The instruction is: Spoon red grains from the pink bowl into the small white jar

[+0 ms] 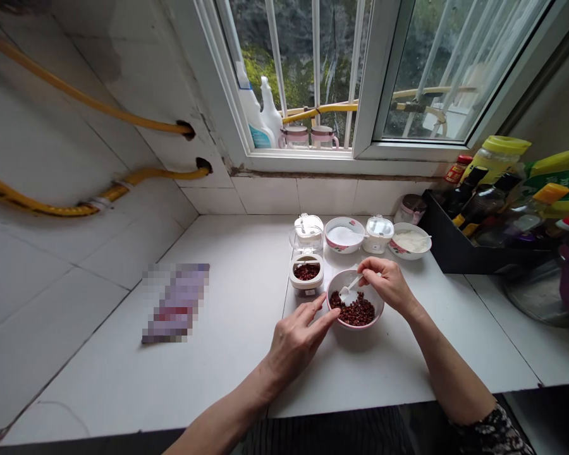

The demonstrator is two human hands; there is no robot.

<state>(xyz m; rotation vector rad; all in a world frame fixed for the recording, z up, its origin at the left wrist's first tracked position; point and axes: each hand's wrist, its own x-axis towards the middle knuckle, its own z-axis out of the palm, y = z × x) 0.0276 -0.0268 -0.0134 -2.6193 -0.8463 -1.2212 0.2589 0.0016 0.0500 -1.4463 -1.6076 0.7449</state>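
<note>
A white bowl with a pink rim (355,326) holds dark red-brown dried pieces (359,311). My right hand (385,284) pinches the handle of a small white spoon (345,292), whose head is inside the bowl near the pieces. My left hand (299,333) has its fingers apart, with fingertips at the bowl's left rim. Just left of the bowl stands an open jar (306,282) containing similar dark pieces.
Behind are a lidded jar (308,229), a bowl of white powder (344,234), another white-lidded jar (378,234) and a bowl of pale contents (409,241). A black bin of bottles (483,256) stands right. A blurred purple packet (177,303) lies left.
</note>
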